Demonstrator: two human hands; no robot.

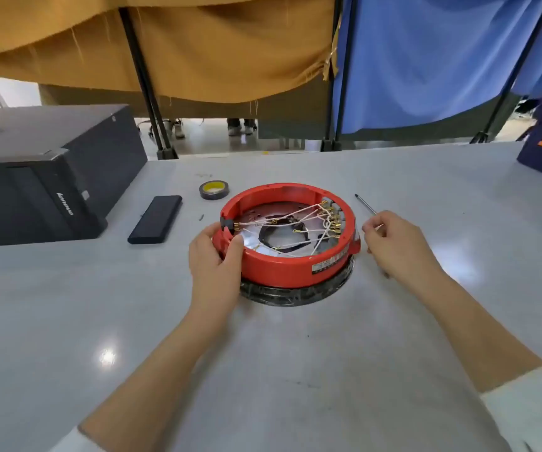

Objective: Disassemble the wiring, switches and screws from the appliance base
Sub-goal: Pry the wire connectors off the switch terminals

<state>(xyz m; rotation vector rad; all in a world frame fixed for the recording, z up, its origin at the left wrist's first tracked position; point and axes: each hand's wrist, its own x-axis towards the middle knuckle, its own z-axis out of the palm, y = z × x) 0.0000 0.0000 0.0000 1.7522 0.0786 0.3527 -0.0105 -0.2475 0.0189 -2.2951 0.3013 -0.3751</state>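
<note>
Toward the desk's (295, 370) left edge sits a black computer case (34, 177), with a flat black block (155, 219) and a roll of tape (214, 190) further in toward the middle. The red appliance base (282, 265) lies at the desk's centre, open side up on a black ring, white wiring (309, 220) with brass terminals strung across its inside.

The left hand (216, 259) grips the base's left rim, thumb over the wall and fingers curled round the outside. The right hand (393, 243), just right of the base, pinches the thin shaft of a screwdriver (366, 203) whose tip points toward the far edge.

The step in hand appears to be bringing the tool to a fastener. It would go best with the left hand pressing the base flat so it cannot spin, the tip seated squarely in a screw before turning, and the wires kept away from the shaft so that no terminal is torn loose.
</note>
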